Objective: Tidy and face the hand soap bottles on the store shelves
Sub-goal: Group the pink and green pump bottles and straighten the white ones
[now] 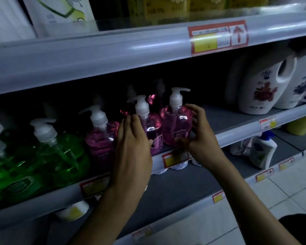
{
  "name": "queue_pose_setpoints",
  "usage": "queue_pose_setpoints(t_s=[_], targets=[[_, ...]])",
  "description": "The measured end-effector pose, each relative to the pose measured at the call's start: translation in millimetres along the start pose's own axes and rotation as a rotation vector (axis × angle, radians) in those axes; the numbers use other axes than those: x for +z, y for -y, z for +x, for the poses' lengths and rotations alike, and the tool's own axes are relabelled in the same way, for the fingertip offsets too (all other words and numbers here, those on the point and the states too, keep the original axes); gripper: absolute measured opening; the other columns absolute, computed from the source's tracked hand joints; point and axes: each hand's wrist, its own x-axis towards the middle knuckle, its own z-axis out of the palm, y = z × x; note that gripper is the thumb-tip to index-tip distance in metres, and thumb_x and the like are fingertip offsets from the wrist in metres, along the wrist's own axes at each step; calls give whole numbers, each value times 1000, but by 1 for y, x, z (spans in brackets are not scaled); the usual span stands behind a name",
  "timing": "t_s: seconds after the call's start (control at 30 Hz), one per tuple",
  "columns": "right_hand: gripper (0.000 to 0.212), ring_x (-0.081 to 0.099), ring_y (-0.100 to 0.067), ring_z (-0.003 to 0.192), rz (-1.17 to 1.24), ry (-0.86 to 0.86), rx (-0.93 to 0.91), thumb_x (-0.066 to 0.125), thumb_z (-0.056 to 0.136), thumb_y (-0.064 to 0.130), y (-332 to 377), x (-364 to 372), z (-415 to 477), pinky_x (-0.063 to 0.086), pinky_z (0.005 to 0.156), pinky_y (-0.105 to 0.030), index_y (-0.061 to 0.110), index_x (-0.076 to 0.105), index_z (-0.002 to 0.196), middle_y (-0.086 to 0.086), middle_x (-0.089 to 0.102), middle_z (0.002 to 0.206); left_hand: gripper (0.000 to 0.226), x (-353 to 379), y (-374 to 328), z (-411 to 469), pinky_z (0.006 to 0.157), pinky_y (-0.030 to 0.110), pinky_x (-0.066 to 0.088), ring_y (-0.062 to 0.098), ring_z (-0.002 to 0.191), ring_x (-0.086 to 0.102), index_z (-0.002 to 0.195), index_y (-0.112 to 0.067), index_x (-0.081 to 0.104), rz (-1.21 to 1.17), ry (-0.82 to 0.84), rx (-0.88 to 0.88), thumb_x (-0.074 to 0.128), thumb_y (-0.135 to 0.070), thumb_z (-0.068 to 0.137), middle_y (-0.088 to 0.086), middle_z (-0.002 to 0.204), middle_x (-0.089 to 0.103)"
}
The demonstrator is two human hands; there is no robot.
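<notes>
Pink pump soap bottles stand in a row at the front of the middle shelf point(237, 134). My right hand point(198, 131) grips the rightmost pink bottle point(175, 122) from its right side; its white pump points right. My left hand point(131, 147) wraps the front of the pink bottle beside it point(151, 124), whose pump points left. A third pink bottle point(100, 138) stands left of my left hand. More pink bottles sit dimly behind. Green soap bottles point(48, 156) fill the shelf's left part.
Large white detergent jugs point(260, 85) with flower prints stand at the right on the same shelf, past a bare grey gap. The shelf above point(113, 55) hangs low over the pumps. Below are white bottles point(261, 152), price tags and a tiled floor.
</notes>
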Motion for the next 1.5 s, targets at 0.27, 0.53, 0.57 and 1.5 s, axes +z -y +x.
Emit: queue_pose_setpoints(t_s=[0.27,0.53,0.57,1.5], targets=[[53,57,-20,109,-754,200,2,63,87,38,31,-81,-41,47,92,-39,38,38,133,3,39,137,55,9,-63,-27,81,44,50,36,110,52,133,-10,48,-195,-130,333,61,-4,81,15,127,51],[38,59,-33,109,-810,142,605,63,89,23,-146,-209,-60,44,86,-34,13,56,125,-16,63,121,22,167,-177,-25,81,41,49,24,97,57,104,-20,57,-434,527,447,52,-17,83,2,104,57],[43,58,-34,112,-763,76,670,65,88,23,-172,-216,-59,44,87,-34,11,54,127,-17,62,124,25,194,-186,-19,83,40,49,23,96,59,106,-20,58,-449,621,398,52,-16,83,3,105,58],[60,63,1,96,-227,188,366,87,64,21,-202,-184,-42,52,84,-16,35,59,115,16,68,109,65,260,-155,-17,89,15,46,-4,109,56,109,-47,49,-1041,930,-95,70,4,75,-27,116,57]])
